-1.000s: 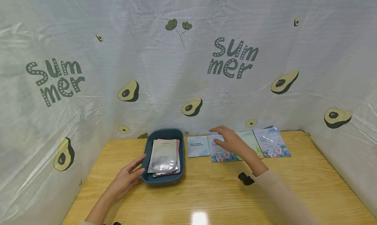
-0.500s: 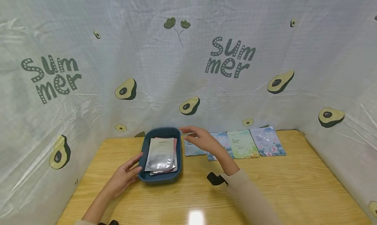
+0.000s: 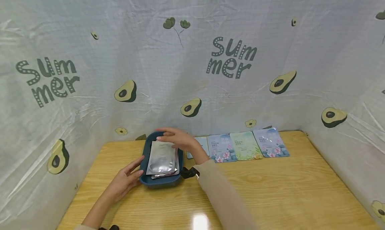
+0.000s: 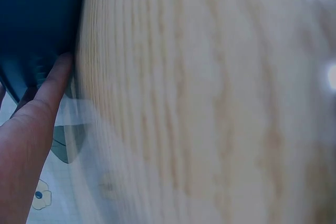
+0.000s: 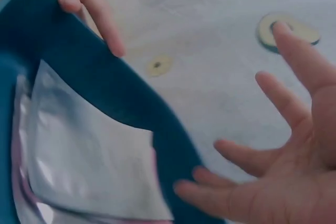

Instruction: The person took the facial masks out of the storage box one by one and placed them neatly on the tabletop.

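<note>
Silver rectangular foil packet (image 3: 161, 158) in blue rounded plastic bin (image 3: 160, 182), long axis near-to-far, just nearside of right hand (image 3: 179, 139), the closer one: fingers spread, empty. Left hand (image 3: 124, 182), fingers extended, touches bin.

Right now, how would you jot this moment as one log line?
left hand: touching bin | right hand: over bin's far end, holding nothing | bin: stacked packets inside | table: four flat packets in a row

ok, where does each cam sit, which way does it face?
Head: worn on head, facing forward-down at table, blue bin; left grip, right grip, forearms show.
Left wrist: worn there, facing bin wall and table; left grip partly shows.
Right wrist: worn there, facing bin, backdrop; both grips show.
Head, right wrist share: packets.
</note>
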Demonstrator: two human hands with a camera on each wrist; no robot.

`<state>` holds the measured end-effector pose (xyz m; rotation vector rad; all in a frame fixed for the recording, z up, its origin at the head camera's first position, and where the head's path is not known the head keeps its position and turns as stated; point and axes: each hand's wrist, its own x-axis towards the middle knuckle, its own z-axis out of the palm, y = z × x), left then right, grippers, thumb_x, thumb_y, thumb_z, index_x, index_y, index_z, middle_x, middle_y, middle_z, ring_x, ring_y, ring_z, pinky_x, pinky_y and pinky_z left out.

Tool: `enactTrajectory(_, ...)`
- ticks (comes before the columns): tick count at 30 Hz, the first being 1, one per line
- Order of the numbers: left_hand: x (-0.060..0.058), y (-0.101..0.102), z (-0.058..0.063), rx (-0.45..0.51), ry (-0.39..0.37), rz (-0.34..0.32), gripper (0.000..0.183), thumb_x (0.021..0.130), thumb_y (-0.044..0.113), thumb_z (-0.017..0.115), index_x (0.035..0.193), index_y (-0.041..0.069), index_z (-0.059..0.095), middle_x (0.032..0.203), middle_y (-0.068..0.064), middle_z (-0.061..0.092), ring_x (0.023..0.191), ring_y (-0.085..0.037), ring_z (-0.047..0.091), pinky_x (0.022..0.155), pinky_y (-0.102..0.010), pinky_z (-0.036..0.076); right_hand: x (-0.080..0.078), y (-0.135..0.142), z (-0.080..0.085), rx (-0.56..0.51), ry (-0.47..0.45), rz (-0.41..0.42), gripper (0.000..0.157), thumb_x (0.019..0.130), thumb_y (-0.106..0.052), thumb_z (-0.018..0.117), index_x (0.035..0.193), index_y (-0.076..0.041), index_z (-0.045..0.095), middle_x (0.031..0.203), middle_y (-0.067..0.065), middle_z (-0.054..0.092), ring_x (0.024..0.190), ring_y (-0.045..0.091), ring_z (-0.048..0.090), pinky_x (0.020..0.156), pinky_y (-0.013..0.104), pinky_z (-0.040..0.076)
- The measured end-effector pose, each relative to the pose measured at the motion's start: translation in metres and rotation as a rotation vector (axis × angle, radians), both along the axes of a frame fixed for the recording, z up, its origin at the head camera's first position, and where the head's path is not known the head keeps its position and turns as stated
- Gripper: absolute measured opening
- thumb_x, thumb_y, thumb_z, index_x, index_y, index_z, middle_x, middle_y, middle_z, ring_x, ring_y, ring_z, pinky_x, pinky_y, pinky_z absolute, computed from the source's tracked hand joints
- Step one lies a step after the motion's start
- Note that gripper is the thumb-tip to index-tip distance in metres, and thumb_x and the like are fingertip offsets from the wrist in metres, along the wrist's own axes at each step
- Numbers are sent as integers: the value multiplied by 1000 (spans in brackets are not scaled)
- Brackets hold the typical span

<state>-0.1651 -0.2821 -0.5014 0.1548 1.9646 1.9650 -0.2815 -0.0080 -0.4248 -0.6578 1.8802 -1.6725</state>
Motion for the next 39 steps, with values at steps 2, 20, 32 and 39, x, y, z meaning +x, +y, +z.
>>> enactTrajectory(2,0,0,-1,4,-1,-6,70,107,14,55,164,12,16,169,-17,5,134,-13,46,99,-33,52,-3,-11,-6,9,4,-54,56,98,-35,69,151,-25,52,164,10,32,152,33,24,117,64,26)
enactTrajectory(20,-2,-2,0,9,0,-12,70,106,14,55,164,13,16,168,-19,5,131,-11,49,99,-34,53,7,-40,-35,120,-50,-314,63,91,-28,79,148,-17,55,157,11,43,138,37,47,110,55,42)
enactTrajectory(32,-4,-2,0,3,9,-8,69,106,13,56,164,14,18,168,-19,6,132,-13,48,100,-33,53,9,-38,-28,162,-116,-397,65,100,-39,66,153,-10,44,159,15,38,142,39,39,111,62,37)
enactTrajectory(39,-1,0,0,-16,-17,15,71,105,14,58,164,13,17,168,-18,7,134,-18,46,101,-34,52,11,-39,-35,123,-177,-424,66,98,-40,67,151,-7,44,158,17,38,143,39,37,113,61,34)
